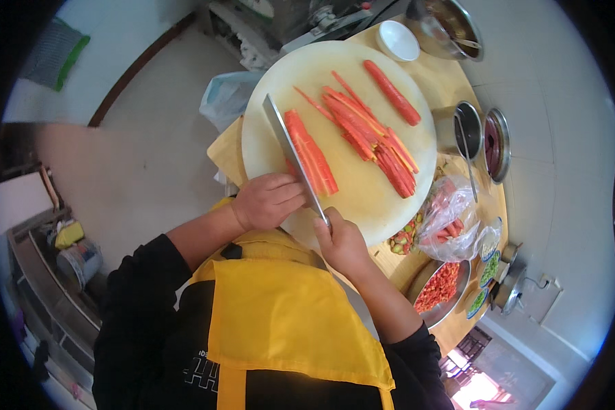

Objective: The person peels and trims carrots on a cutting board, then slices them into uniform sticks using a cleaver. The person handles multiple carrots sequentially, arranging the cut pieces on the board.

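My right hand point(341, 240) grips the handle of a cleaver point(293, 154), whose blade stands on edge over a round white cutting board point(348, 205). Against the blade's left side my left hand point(274, 201) rests with curled fingers, the fingertips partly hidden; whether they hold a piece cannot be told. Just right of the blade lies a row of carrot slices point(310, 154), with a bit of carrot showing on its left. A pile of long carrot strips point(361, 128) lies at the board's middle, and a whole peeled carrot point(392, 93) is near its upper right rim.
A white bowl point(398, 41) and metal pots point(458, 128) stand beyond the board. On the right are a plastic bag of carrots point(451, 225), a metal bowl of diced carrot point(438, 292) and small bowls of chopped greens point(490, 269). A lined bin point(228, 100) is at the left.
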A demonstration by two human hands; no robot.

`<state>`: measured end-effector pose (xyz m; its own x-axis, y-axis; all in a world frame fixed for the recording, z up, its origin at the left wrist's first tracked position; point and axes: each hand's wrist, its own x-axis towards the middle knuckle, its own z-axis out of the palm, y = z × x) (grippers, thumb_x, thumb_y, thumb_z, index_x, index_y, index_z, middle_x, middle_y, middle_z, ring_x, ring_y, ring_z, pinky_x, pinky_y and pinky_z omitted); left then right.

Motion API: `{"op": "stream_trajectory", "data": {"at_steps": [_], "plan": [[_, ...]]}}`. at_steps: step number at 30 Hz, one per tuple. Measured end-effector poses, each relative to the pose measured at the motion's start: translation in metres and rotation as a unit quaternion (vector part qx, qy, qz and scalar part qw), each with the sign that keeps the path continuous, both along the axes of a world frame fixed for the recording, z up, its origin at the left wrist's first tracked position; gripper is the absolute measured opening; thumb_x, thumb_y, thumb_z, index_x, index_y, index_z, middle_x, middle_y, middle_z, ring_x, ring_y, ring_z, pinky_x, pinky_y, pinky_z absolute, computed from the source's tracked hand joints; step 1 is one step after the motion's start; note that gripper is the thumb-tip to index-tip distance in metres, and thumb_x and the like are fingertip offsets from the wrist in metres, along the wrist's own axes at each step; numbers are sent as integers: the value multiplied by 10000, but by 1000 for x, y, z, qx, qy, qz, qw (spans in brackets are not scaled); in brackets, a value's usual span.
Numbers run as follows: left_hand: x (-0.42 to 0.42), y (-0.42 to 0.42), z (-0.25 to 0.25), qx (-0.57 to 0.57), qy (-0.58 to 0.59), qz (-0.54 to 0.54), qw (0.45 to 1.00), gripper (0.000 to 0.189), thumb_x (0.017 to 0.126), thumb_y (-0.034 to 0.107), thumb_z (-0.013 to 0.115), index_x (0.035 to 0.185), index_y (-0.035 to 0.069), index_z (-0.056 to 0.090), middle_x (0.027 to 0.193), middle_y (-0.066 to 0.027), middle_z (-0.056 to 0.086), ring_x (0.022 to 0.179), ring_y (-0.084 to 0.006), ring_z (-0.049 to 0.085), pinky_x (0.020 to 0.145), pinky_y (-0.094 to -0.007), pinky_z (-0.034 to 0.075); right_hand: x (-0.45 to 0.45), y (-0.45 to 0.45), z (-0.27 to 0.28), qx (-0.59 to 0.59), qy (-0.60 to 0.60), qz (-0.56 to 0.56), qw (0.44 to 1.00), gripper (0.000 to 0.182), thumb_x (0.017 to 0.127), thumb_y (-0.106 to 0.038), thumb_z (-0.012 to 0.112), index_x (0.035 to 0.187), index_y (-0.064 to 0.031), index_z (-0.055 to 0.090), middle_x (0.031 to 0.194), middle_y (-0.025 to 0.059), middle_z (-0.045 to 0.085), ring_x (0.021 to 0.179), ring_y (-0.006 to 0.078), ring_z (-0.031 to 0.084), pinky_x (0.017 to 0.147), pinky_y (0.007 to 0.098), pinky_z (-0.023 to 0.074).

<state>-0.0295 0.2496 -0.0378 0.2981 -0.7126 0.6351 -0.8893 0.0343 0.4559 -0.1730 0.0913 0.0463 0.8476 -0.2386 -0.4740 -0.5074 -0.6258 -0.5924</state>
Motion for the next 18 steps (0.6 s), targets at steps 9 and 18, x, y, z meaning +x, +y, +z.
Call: {"op": "stream_trajectory", "data": {"at_steps": [9, 18], "plan": [[-2, 0, 4, 26, -14, 15, 999, 289, 742, 111, 740, 1026, 77, 702, 1054, -55, 660, 994, -259, 641, 884, -361, 542, -15, -4, 29, 51, -90, -92, 990, 326, 992, -380, 568, 1002, -56, 595, 721, 223, 622, 708, 429, 632, 648, 495, 488], [28, -5, 9, 84, -43, 3, 996, 431, 765, 177, 782, 1168, 72, 672, 1235, -117, 602, 1179, -321, 566, 979, -410, 516, -60, -2, 40, -44, -133, -148, 979, 264, 957, -327, 639, 955, -66, 603, 662, 151, 612, 605, 358, 618, 568, 439, 484]]}}
